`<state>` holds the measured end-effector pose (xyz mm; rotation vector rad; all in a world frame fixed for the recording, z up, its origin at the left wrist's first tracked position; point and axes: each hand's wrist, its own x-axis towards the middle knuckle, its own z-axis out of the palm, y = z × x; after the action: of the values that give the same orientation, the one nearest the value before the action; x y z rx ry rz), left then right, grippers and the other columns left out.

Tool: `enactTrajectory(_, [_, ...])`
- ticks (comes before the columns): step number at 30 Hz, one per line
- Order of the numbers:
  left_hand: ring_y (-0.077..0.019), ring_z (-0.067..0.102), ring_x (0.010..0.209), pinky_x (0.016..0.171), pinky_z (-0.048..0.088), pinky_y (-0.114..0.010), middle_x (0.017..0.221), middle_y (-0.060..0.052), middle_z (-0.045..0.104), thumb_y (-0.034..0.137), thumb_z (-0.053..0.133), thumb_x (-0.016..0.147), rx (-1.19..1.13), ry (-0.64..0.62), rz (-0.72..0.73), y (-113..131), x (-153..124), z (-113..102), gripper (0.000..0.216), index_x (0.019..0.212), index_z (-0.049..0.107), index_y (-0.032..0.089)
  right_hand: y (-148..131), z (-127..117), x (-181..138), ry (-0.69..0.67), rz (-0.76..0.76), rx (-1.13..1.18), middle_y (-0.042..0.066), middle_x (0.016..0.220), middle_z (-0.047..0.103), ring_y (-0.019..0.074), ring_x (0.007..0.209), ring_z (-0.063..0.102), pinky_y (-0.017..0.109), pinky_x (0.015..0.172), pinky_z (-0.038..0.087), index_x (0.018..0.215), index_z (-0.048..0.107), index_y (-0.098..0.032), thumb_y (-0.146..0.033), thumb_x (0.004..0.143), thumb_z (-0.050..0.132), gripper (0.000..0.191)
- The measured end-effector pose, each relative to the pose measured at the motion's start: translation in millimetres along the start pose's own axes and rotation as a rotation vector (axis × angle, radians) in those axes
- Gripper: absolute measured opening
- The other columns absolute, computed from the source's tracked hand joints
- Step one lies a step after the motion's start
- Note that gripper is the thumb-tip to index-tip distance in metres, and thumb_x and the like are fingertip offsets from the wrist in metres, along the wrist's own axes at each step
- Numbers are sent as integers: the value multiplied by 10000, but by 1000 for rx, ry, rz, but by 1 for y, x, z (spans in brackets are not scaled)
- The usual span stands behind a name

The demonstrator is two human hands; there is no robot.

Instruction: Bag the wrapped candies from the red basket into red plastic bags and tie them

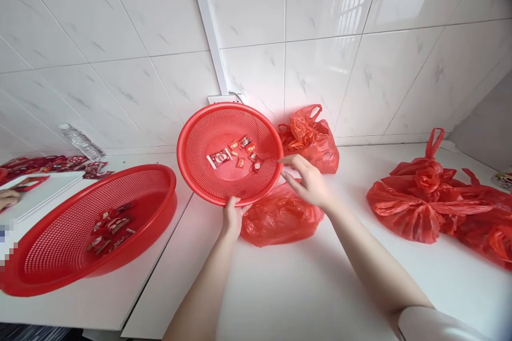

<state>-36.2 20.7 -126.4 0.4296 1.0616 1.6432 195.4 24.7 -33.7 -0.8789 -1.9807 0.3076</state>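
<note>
Leaning with its mouth toward the person, the round basket of wrapped sweets lies directly left of the right hand, whose parted fingers reach its rim. The left hand, closed on the near rim, supports it beside a crumpled bag on the bench.

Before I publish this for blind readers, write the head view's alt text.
Left hand holds a tilted red basket with small wrapped packets, right hand at its rim; a red bag lies below, another basket at left.
</note>
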Motion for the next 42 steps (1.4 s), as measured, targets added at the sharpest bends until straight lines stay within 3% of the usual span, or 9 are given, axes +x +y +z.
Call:
enactTrajectory(6, [-247,665,825,775,568,-424,764,-52,672,220,640,572,22,-172,-39,-6,-15,4,142,683,585,151,23,-10,-1,-297,156,-126,56,1072,675,195,916,652,324,794,507,1063,614,-223,-276,963,468,185])
enactTrajectory(15, [-331,679,979,839,551,-468,905,-104,724,244,605,617,73,-315,-191,-14,-33,10,338,927,667,122,22,25,-4,-432,85,-253,41,1042,700,180,940,645,305,828,492,1026,662,-231,-111,908,469,256])
enactTrajectory(20, [-337,678,988,854,548,-477,880,-96,729,227,606,602,76,-339,-172,-16,-34,11,314,894,671,130,32,55,-13,-398,-27,-420,91,1372,571,258,1274,499,445,1073,361,1264,589,-209,-59,917,389,428])
enactTrajectory(23, [-339,677,987,854,549,-478,853,-97,727,226,604,601,91,-346,-176,-18,-36,11,306,881,674,125,39,61,-14,-418,43,-397,113,1207,670,250,1115,618,370,967,451,1231,610,-202,-68,925,398,396])
enactTrajectory(27, [-342,679,969,831,556,-488,840,-95,720,213,601,598,82,-335,-138,-19,-35,11,303,879,669,124,37,44,-8,-362,119,-291,84,1053,720,195,930,680,288,806,506,1165,614,-203,-189,970,430,269])
enactTrajectory(30, [-346,679,961,810,561,-486,822,-103,713,218,599,599,70,-328,-107,-16,-31,10,290,864,662,116,31,21,-4,-318,177,-46,43,946,732,169,864,683,264,764,507,1039,634,-200,-249,903,574,156])
enactTrajectory(35, [-342,673,978,827,555,-473,849,-105,716,218,610,593,34,-309,-43,-14,-24,9,281,851,654,115,21,-10,-7,-576,266,10,-1,803,723,165,724,669,251,626,484,891,681,-223,-210,800,658,95])
enactTrajectory(39, [-334,671,977,847,547,-477,869,-105,718,219,609,599,24,-308,-29,-15,-25,11,275,849,657,114,14,-11,-8,-558,272,-218,35,857,728,191,763,667,276,654,479,863,709,-223,-155,848,565,160])
enactTrajectory(42, [-319,675,952,831,550,-460,891,-109,718,217,600,607,44,-333,-67,-17,-29,12,292,871,663,109,10,7,-8,-449,173,-129,62,980,723,193,881,671,299,785,495,1044,685,-209,-216,925,502,219])
